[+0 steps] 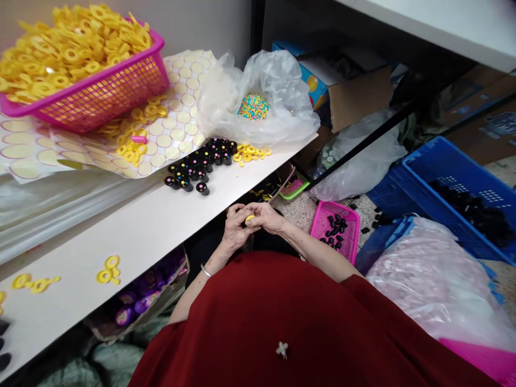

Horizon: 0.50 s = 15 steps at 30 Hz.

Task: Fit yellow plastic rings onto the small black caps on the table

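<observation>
In front of my lap, just off the table's edge, my two hands meet around a small yellow plastic piece (250,219). My left hand (234,230) has its fingers curled round it from the left. From the right, my right hand (266,217) grips it with thumb and fingers. Most of the piece is hidden by the fingers, so its full shape does not show. On the table nearest my hands stand several black cylinder pieces (202,188) with coloured dots on top. Beside them lies a small pile of yellow pieces (250,153).
A pink basket (121,94) heaped with yellow ring-shaped pieces stands on sticker sheets (177,121). A plastic bag (282,80) holds coloured beads (253,106). Loose yellow rings (108,271) lie on the white table (137,226). To the right are a pink basket (355,236) and blue crate (439,148).
</observation>
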### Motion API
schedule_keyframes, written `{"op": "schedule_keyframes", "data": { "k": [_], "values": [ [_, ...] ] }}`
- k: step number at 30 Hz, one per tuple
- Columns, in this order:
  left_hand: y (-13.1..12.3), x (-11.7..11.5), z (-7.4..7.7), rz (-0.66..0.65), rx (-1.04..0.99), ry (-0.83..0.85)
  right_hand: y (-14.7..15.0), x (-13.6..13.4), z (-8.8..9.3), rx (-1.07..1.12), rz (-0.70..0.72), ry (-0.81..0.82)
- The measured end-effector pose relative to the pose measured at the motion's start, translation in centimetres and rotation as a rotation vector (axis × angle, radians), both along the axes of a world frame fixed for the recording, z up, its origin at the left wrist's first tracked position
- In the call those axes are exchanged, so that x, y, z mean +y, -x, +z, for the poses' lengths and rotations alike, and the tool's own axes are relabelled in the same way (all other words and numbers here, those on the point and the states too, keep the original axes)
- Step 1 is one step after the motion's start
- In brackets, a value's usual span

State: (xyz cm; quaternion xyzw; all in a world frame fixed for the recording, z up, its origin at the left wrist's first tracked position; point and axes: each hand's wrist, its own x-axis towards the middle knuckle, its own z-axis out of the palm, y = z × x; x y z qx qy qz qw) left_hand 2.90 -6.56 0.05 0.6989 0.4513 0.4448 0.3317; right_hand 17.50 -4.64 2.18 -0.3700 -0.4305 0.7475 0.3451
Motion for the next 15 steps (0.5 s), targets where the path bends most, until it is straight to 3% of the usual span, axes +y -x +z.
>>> {"op": "schedule_keyframes", "data": {
  "k": [2, 4, 7, 11, 13, 15],
  "values": [
    [0.6, 0.3, 0.2, -0.034, 0.05, -0.075, -0.2, 0.5, -0.5, -0.192, 0.001, -0.207],
    [1.8, 0.6, 0.7, 0.013, 0.079, -0.147, -0.6, 1.4, -1.0, -0.513, 0.027, -0.459],
    [4.2, 1.3, 1.8, 0.315, 0.085, -0.183, -1.0, 2.5, -1.6, -1.012, 0.156, -0.722],
    [7.1, 2.9, 2.7, 0.778, 0.113, -0.027, -1.2, 2.9, -1.7, -1.274, 0.263, -0.772],
    [7.8, 4.1, 2.8, 0.862, 0.146, 0.081, -1.2, 2.8, -1.4, -1.301, 0.195, -0.785],
    [7.9, 5.1, 2.6, 0.861, 0.159, 0.165, -1.2, 3.1, -0.7, -1.267, 0.055, -0.812]
  ]
}}
